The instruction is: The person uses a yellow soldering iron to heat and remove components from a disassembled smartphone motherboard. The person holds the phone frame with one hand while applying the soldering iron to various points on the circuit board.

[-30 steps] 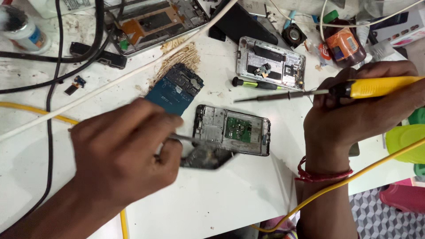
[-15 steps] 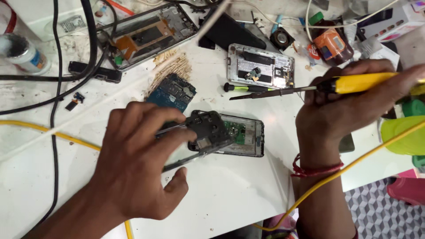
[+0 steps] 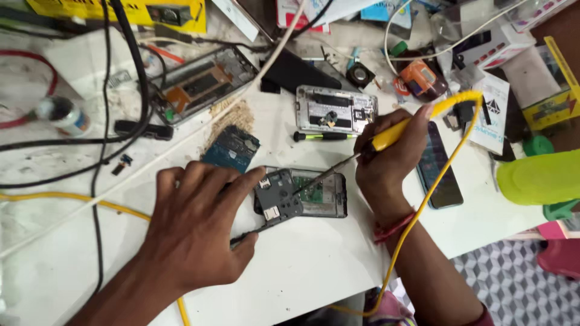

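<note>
An opened phone body with a green board inside lies on the white table. My left hand rests beside it, its fingers holding a dark grey inner frame part tilted up off the phone's left end. My right hand grips a yellow-handled soldering iron; its thin metal tip reaches down-left to the phone's interior near the grey part. The iron's yellow cable loops past my right wrist toward the table's front edge.
A blue circuit board, a silver phone frame, a green-handled screwdriver, another stripped phone chassis and a dark phone lie around. Black cables cross the left side. A lime-green object sits right.
My left hand has turned the grey part and laid it at the phone's left end. My right hand swung the iron down from level, bringing its tip onto the phone.
</note>
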